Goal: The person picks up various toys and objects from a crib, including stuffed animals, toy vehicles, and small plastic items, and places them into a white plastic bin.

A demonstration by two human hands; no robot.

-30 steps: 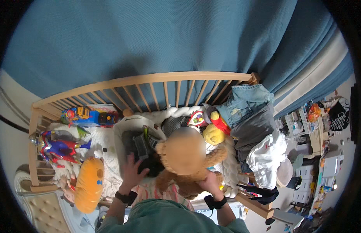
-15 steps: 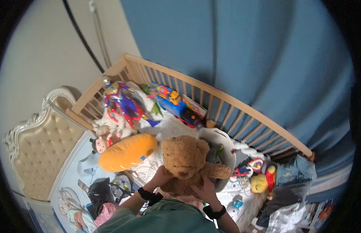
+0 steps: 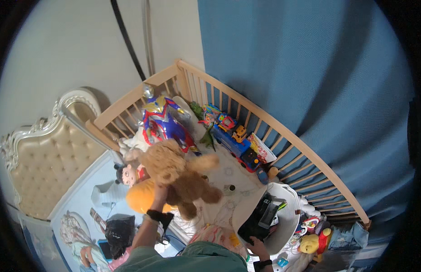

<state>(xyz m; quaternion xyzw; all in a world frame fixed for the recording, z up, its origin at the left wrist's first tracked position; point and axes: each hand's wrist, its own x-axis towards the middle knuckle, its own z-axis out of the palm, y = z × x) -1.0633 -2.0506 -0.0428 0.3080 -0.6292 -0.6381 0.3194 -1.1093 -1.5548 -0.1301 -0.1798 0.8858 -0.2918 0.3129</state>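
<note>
My left hand (image 3: 160, 189) is closed on a brown teddy bear (image 3: 185, 179), gripping it at its side under the head. The bear is tilted and slightly blurred, held over the yellow-orange plush cushion (image 3: 141, 196) and the crib bed. My right hand (image 3: 257, 247) is at the near rim of a white basket (image 3: 289, 206), its fingers curled over the edge. Inside the basket lie black items (image 3: 260, 222) and a grey-black box-like thing (image 3: 270, 213).
A wooden crib rail (image 3: 283, 131) runs along the blue curtain. A toy action figure (image 3: 165, 120), a blue toy train (image 3: 230, 140) and a doll (image 3: 127, 174) lie in the crib. A yellow plush bear in red (image 3: 312, 242) lies right of the basket. A tufted headboard (image 3: 56, 167) stands left.
My right hand has let go of the teddy bear and moved right to the basket rim. My left hand has carried the bear leftward, uncovering the basket. The view has shifted.
</note>
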